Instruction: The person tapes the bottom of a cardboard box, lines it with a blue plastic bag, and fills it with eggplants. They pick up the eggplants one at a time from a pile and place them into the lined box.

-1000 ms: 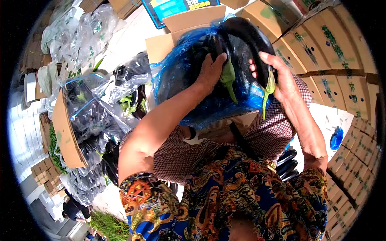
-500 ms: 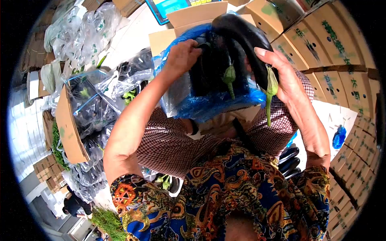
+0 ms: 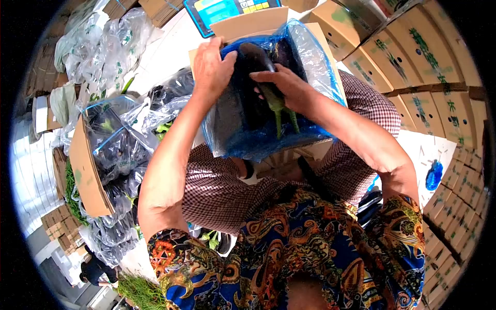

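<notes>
In front of me stands a cardboard box (image 3: 250,24) lined with a blue plastic bag (image 3: 258,149). Dark eggplants lie inside, with two green stems pointing toward me. My right hand (image 3: 290,89) is closed round an eggplant (image 3: 254,54) in the box, its thumb across the top. At the box's left rim, my left hand (image 3: 213,70) grips the liner's edge, with the fingertips partly hidden behind the rim.
A blue-edged scale (image 3: 227,11) sits behind the box. Left, an open carton (image 3: 92,165) and clear plastic bags (image 3: 111,44) hold or cover produce. Stacked cartons (image 3: 392,57) line the right side. More eggplants (image 3: 369,205) lie by my right knee. Another person (image 3: 95,268) is at lower left.
My right hand has brought the eggplant left and down from above the box's right side into the box. My left hand has moved left and up to the rim.
</notes>
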The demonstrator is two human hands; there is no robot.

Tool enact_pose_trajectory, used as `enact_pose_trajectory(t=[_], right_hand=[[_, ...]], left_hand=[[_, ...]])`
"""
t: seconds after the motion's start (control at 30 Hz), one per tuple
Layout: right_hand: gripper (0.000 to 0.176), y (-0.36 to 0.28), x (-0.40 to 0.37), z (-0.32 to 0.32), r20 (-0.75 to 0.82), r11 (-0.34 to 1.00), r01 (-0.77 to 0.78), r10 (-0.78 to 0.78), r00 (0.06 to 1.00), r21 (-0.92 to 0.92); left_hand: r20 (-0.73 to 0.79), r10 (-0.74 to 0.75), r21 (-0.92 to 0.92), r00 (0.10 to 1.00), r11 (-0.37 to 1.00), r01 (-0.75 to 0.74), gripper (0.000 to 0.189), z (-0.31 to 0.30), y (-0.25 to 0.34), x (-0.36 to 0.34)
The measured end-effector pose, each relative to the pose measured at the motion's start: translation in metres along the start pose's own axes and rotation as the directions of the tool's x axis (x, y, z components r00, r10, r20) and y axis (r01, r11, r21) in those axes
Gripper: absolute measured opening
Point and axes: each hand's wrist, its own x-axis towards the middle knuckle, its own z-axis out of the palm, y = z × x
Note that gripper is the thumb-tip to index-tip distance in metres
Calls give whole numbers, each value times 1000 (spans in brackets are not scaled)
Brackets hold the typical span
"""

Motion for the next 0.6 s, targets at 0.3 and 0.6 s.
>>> enact_pose_trajectory(t=[0.3, 0.6], right_hand=[[65, 53, 45, -3, -149, 563, -23, -180, 972, -826], [66, 45, 32, 16, -59, 277, 14, -253, 966, -961]], left_hand=[[217, -204, 210, 955, 965, 158, 21, 2, -49, -21], [204, -271, -172, 940, 936, 308, 25, 8, -45, -14]])
